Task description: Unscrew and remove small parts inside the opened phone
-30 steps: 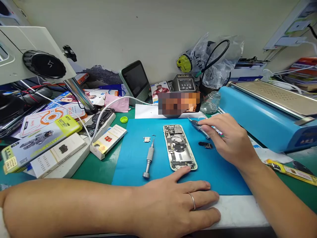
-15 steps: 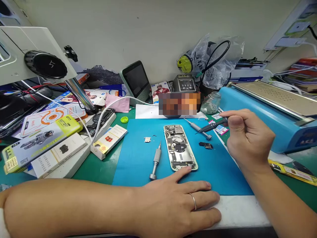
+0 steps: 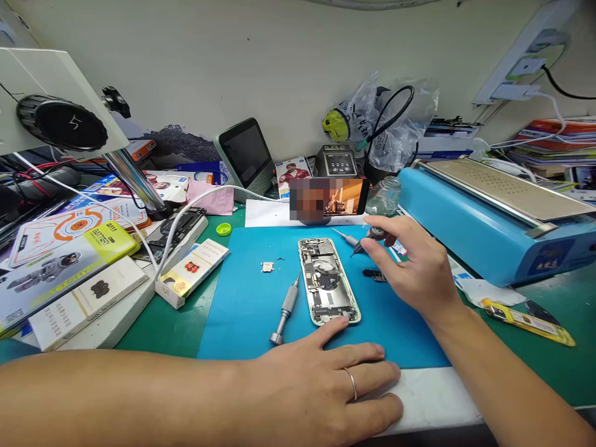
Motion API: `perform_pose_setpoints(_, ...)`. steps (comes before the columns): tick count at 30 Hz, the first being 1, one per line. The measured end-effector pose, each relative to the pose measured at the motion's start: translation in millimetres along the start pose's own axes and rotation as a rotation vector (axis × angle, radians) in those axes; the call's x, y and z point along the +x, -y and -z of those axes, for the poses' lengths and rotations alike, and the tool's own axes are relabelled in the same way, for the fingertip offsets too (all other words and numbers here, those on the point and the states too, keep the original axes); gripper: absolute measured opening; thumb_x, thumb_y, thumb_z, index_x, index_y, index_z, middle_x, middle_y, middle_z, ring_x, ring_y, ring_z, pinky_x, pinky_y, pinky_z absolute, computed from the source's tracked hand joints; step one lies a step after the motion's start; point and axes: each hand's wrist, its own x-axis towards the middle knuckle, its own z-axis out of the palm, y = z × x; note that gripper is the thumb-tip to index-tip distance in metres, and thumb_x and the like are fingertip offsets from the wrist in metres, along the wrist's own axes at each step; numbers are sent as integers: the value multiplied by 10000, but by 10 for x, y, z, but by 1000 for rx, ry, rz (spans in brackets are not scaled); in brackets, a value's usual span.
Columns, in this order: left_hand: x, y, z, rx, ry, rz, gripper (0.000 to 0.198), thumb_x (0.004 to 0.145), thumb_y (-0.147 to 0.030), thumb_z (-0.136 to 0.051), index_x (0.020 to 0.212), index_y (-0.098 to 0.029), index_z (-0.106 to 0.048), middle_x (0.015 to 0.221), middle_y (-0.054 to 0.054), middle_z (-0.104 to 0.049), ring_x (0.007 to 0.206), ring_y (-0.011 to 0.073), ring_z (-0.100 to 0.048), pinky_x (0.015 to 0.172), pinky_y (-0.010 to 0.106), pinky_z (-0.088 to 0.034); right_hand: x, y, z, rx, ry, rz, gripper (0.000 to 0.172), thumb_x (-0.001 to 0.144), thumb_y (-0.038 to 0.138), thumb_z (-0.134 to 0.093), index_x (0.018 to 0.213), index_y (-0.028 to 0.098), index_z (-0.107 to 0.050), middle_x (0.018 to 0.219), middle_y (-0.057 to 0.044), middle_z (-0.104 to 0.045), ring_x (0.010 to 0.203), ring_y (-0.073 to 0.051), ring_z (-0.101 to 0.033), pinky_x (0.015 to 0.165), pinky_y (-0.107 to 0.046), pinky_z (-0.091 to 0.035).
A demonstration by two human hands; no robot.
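Observation:
An opened phone (image 3: 329, 282) lies on the blue mat (image 3: 242, 298), its inner parts exposed. My left hand (image 3: 326, 385) rests flat with fingers spread, the index fingertip touching the phone's bottom edge. Above the mat, right of the phone, my right hand (image 3: 414, 261) pinches a dark screwdriver (image 3: 364, 246), its thin tip pointing down and left. Left of the phone lies a silver screwdriver (image 3: 286, 310); a second silver screwdriver (image 3: 347, 238) is partly hidden behind the right hand. Also on the mat are a small metal piece (image 3: 267, 267) and a small dark part (image 3: 372, 274).
A propped-up phone (image 3: 347, 197) with a lit screen stands behind the mat. Boxes, including a white cigarette-style box (image 3: 193, 273), crowd the left side below a microscope arm (image 3: 60, 121). A blue machine (image 3: 465, 230) stands right, near a yellow-handled tool (image 3: 528, 321).
My right hand has moved left toward the phone and turned, bringing the dark screwdriver's tip closer to it. The left hand stays at the phone's bottom edge. The view has shifted slightly right.

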Motion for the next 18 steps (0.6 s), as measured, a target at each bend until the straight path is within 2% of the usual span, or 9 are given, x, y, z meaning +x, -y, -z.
perform_pose_setpoints(3,-5,-2,-26,14,2,-9,445,1132,-329,-290,1486,-160,-500,1594,67,-477,1502,248,-366,1196,504,-391,0,38,1,12,55,0,358,995,169,-633,1345,243,-628,1081,-79,-756,933,-230,-728,838,-377,-585)
perform_pose_setpoints(8,-6,1,-96,50,-13,-19,522,1147,-453,-238,1510,-167,-480,1608,68,-456,1510,262,-339,1180,511,-406,-13,37,-2,12,43,-24,356,1000,184,-625,1350,247,-617,1120,-85,-761,924,-224,-736,848,-380,-601)
perform_pose_setpoints(14,12,-5,-109,53,-73,-15,435,1157,-307,-258,1462,-172,-537,1558,58,-530,1462,240,-430,1200,440,-374,-18,43,2,1,39,-21,358,993,183,-638,1344,250,-612,1094,-69,-759,899,-210,-727,840,-353,-598)
perform_pose_setpoints(18,21,-5,-118,70,-95,4,398,1149,-276,-310,1444,-180,-559,1538,53,-554,1443,233,-456,1199,449,-383,-13,48,12,5,34,-11,355,978,173,-660,1326,231,-619,1062,-62,-753,884,-196,-716,811,-323,-590)
